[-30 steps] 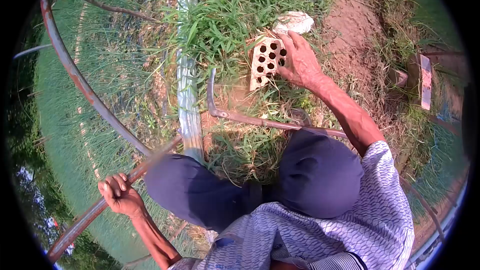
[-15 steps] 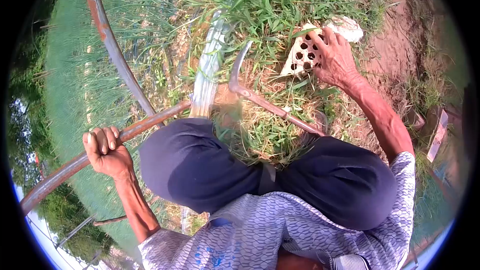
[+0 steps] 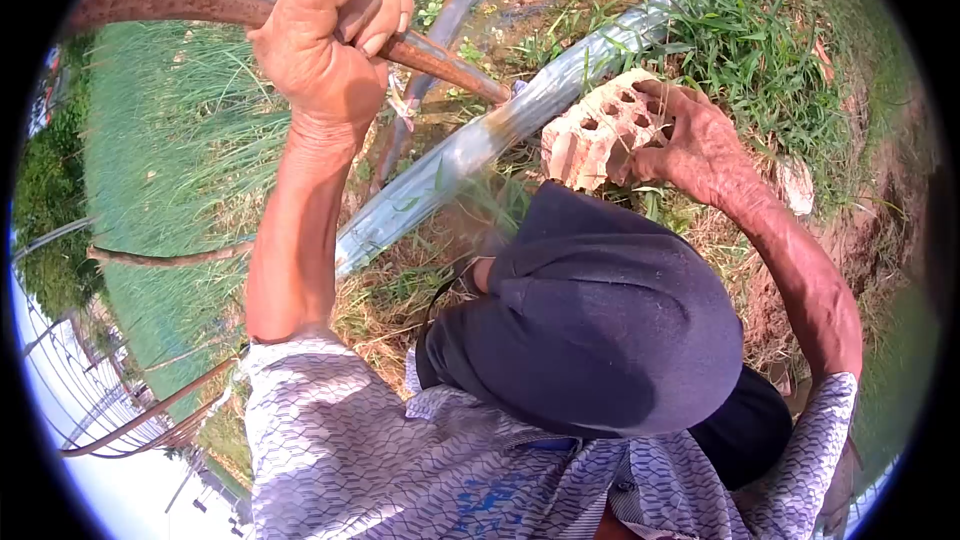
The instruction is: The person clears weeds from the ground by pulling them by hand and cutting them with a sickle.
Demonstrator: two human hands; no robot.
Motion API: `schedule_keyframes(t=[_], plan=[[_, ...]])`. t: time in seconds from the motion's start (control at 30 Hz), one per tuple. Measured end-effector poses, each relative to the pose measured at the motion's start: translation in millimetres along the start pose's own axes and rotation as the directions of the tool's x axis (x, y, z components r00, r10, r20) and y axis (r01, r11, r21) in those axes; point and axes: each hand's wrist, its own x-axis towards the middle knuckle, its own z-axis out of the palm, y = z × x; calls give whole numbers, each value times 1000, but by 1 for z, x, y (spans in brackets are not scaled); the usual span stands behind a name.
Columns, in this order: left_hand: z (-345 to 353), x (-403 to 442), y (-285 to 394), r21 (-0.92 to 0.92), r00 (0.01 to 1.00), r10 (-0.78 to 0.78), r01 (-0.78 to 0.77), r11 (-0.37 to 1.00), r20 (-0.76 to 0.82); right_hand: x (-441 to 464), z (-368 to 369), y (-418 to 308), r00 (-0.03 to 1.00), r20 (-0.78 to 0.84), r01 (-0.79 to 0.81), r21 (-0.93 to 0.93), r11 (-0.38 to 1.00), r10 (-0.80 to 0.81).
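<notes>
My left hand [image 3: 330, 45] is wrapped round a rusty metal pipe [image 3: 450, 68], raised at the upper left. The pipe's lower end reaches the shiny plastic hose [image 3: 440, 165] lying across the ground. My right hand [image 3: 695, 145] grips a pale brick with round holes [image 3: 590, 130] from its right side, fingers over the holed face. The brick is tilted beside the hose, just beyond my dark-trousered knee [image 3: 620, 320]. Whether its underside touches the ground is hidden.
Rows of thin green plants [image 3: 170, 150] stand on the left. A grey pipe [image 3: 455, 15] slants behind the rusty one. Leafy grass [image 3: 750, 50] grows behind the brick, and a pale chunk [image 3: 796, 185] lies right of my right wrist.
My right hand has brought the brick left, close to the hose. My left hand has risen with the rusty pipe, which now slopes down to the right. The sickle is out of sight.
</notes>
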Motion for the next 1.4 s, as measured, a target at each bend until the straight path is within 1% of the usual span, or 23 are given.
schedule_keyframes(t=[0.03,0.07,0.1,0.17,0.23,0.27,0.3,0.37,0.43,0.5,0.6,0.67,0.73,0.8,0.83,0.97,1.03,1.17,1.23,1.27,1.3,1.37,1.4], plan=[[-5,-7,-8,-19,937,-92,91,996,-338,6,16,-14,999,14,-32,13,999,32],[-7,-13,-13,-69,757,-176,171,983,-630,14,27,-28,998,63,23,-93,995,-17],[-4,-14,-10,-70,753,-182,178,982,-633,22,44,-39,993,100,76,-65,995,-69],[4,-8,2,-67,871,-145,128,989,-470,29,75,-57,982,161,118,-77,990,-104],[9,-14,-3,141,784,-41,163,977,-620,19,87,-79,973,191,147,-75,986,-131],[8,-3,6,79,946,-49,79,994,-320,19,99,-85,977,171,140,-46,989,-130],[7,6,9,-26,1000,-6,7,1000,16,25,118,-85,968,189,167,3,986,-164],[7,5,7,-145,1000,-21,20,989,-2,25,129,-89,945,239,219,42,975,-222],[12,4,10,-108,999,-36,32,994,-35,25,129,-89,941,250,225,36,974,-227],[16,3,13,-126,997,-62,56,990,-42,30,136,-81,889,217,304,379,874,-404],[14,2,15,-147,996,-84,80,986,-23,21,121,-61,802,261,327,562,760,-538],[12,2,13,-155,994,-110,112,981,25,27,115,-18,821,187,398,490,776,-539],[11,2,11,-162,998,-64,65,985,9,26,99,54,842,-92,536,19,844,-532],[2,3,6,-157,999,-34,38,987,28,25,74,115,896,-300,277,-201,939,-329],[3,3,4,-149,1000,-10,14,989,26,31,66,138,851,-406,226,-291,930,-334],[6,2,-1,-95,997,70,-69,993,8,63,68,155,853,-249,240,-593,768,-459],[2,2,-1,-113,997,81,-80,990,0,86,85,157,838,-230,269,-616,740,-495],[4,1,-1,-75,996,87,-87,993,-5,119,87,160,853,-155,375,-483,791,-499],[8,1,-1,-32,994,95,-96,995,-46,116,81,157,967,-143,198,-97,975,-211],[9,1,-1,-33,994,99,-100,994,-42,122,94,167,930,-318,199,16,980,-183],[8,1,-2,-43,995,92,-94,995,-37,116,89,171,932,-319,186,17,982,-171],[4,2,-1,-47,995,103,-104,994,-7,87,67,170,904,-421,129,435,891,75],[2,2,-1,-55,996,93,-93,994,-4,61,49,160,950,-255,15,615,788,181]])
